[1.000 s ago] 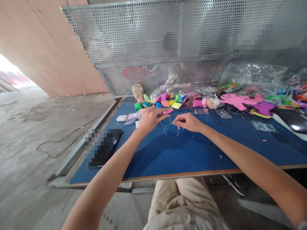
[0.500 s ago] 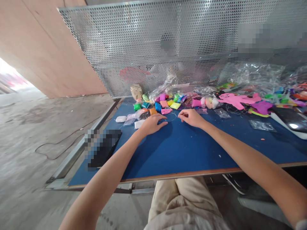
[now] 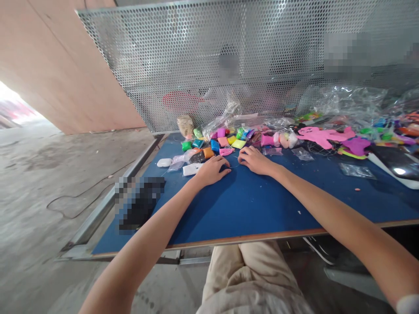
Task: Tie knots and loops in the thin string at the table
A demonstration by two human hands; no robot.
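A thin clear thread (image 3: 235, 167) shows faintly on the blue table between my hands; its ends are too fine to follow. My left hand (image 3: 212, 170) rests low over the tabletop with curved fingers, its thumb apart from them, beside the thread. Across from it, my right hand (image 3: 255, 160) has its fingers bent down and drawn together at the thread's other side, tips partly hidden. Close behind lie small coloured clay packets, among them a yellow one (image 3: 238, 144), a pink one (image 3: 226, 151) and an orange one (image 3: 208, 152). A white packet (image 3: 191, 169) touches the left hand's edge.
A perforated metal panel (image 3: 196, 52) stands behind the blue table (image 3: 209, 218). Left are a white case (image 3: 164, 162) and a black flat object (image 3: 144, 203), partly pixelated. A pink figure cutout (image 3: 319, 136), clear bags (image 3: 356, 171) and a black-and-white device (image 3: 396, 163) lie right.
My right hand has moved slightly left and its fingers have bent downward. My left hand has shifted a little right, narrowing the gap. The thread's loop shows less between them.
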